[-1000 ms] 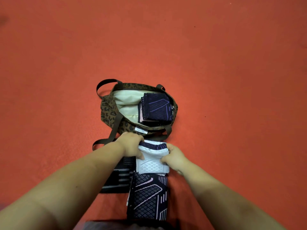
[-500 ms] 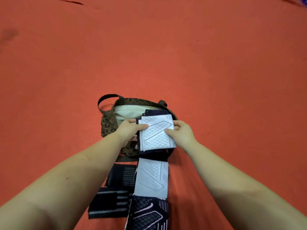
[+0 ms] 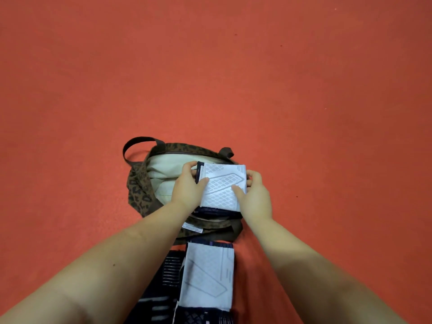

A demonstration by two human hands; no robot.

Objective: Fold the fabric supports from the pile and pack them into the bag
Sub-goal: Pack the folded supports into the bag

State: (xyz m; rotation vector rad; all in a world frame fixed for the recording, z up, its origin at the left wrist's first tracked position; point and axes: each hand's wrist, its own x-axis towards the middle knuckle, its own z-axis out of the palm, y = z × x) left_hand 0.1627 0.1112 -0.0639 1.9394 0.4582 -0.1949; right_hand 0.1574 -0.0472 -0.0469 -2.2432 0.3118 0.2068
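Two hands carry one folded support (image 3: 222, 187) over the open bag (image 3: 140, 190), which sits on the red floor (image 3: 304, 90); the floor looks like flat, matte carpet or mat. Set the support down flat on the dark stack already inside, and let go only once it rests square, or the fold may spring open. That bag is soft leopard-print cloth with a pale lining and brown webbing handles, so its mouth could sag; keep it wide. Nearer you, the pile (image 3: 205, 277) lies flat: limp knit pieces, white and navy, with raised lattice patterns. Your left hand (image 3: 187, 188) pinches the support's left edge, thumb on top; your right hand (image 3: 254, 195) grips the right edge, fingers curled round it.
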